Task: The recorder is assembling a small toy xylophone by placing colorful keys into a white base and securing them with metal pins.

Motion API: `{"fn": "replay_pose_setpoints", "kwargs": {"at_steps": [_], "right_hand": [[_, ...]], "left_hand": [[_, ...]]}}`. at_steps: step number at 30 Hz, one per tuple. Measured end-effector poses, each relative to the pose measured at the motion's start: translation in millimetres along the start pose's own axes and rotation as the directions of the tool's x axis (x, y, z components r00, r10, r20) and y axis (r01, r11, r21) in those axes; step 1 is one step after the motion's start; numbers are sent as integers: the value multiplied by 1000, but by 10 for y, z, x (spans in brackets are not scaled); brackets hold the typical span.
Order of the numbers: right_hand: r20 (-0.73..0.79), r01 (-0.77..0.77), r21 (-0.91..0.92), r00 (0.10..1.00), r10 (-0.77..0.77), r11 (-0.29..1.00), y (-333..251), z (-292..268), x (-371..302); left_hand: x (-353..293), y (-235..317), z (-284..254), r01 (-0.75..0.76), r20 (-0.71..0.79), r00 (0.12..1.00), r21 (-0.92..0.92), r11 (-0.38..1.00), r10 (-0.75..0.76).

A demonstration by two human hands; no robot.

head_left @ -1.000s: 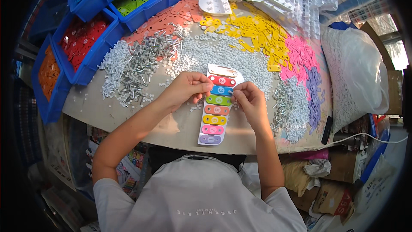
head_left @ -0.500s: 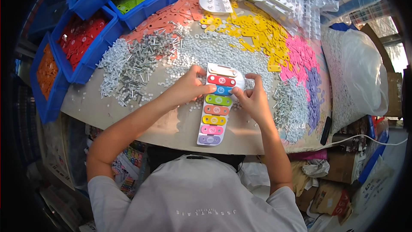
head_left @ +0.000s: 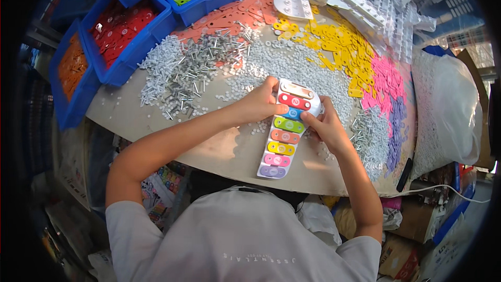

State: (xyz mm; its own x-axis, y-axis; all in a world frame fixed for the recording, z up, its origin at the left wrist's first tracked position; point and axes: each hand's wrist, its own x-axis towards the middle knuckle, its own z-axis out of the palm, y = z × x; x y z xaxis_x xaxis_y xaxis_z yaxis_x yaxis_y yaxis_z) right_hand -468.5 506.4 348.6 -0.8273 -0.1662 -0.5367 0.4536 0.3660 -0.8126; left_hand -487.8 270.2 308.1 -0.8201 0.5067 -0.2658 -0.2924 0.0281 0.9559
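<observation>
A toy xylophone (head_left: pixel 285 136) with a white base and a column of coloured bars is held between both hands over the near part of the table. My left hand (head_left: pixel 261 104) grips its left edge, the thumb pressing the left end of the blue bar (head_left: pixel 294 113). On the other side, my right hand (head_left: pixel 331 127) closes on the right edge with its thumb at that bar's right end. Above the blue bar are the red bar (head_left: pixel 294 101) and a pale metallic-looking one (head_left: pixel 297 90). The fingers beneath the base are partly hidden.
Small white caps (head_left: pixel 292 57) lie beyond the xylophone. Metal pins (head_left: pixel 201 65) and white pegs (head_left: pixel 160 65) are heaped leftward. Yellow bars (head_left: pixel 342 44), pink bars (head_left: pixel 386 81) and blue bins (head_left: pixel 172 18) ring the table. A plastic sack (head_left: pixel 443 109) stands right; white bases (head_left: pixel 360 5) stack behind.
The whole view has shifted, so the table and its piles appear farther right. Both thumbs stay on the blue bar, and the xylophone leans slightly more in the picture.
</observation>
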Motion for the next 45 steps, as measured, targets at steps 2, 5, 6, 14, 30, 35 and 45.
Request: {"fn": "replay_pose_setpoints", "kwargs": {"at_steps": [2,5,6,14,30,35,45], "right_hand": [[-22,8,-12,1000,-9,1000,23,26,6],[-40,15,-37,999,-17,999,25,22,9],[-28,14,-48,999,-15,999,14,20,6],[-373,335,-370,801,-468,867,257,-312,-288],[-580,-250,-791,598,-553,559,1195,-1428,-930],[-604,-237,-762,595,-531,603,1165,-1439,-921],[-610,-230,-790,393,-689,568,984,-1317,-945]], "left_hand": [[-18,-4,20,7,-15,1000,-13,1000,-7],[-41,-13,58,-23,-46,999,-56,998,21],[-39,-21,48,-11,-54,998,-27,1000,9],[-370,118,-344,-98,-311,934,250,963,176],[-762,78,-1901,205,-311,616,950,234,724],[-678,84,-1903,257,-309,622,949,186,719],[-700,158,-1878,245,-323,694,946,211,644]]}}
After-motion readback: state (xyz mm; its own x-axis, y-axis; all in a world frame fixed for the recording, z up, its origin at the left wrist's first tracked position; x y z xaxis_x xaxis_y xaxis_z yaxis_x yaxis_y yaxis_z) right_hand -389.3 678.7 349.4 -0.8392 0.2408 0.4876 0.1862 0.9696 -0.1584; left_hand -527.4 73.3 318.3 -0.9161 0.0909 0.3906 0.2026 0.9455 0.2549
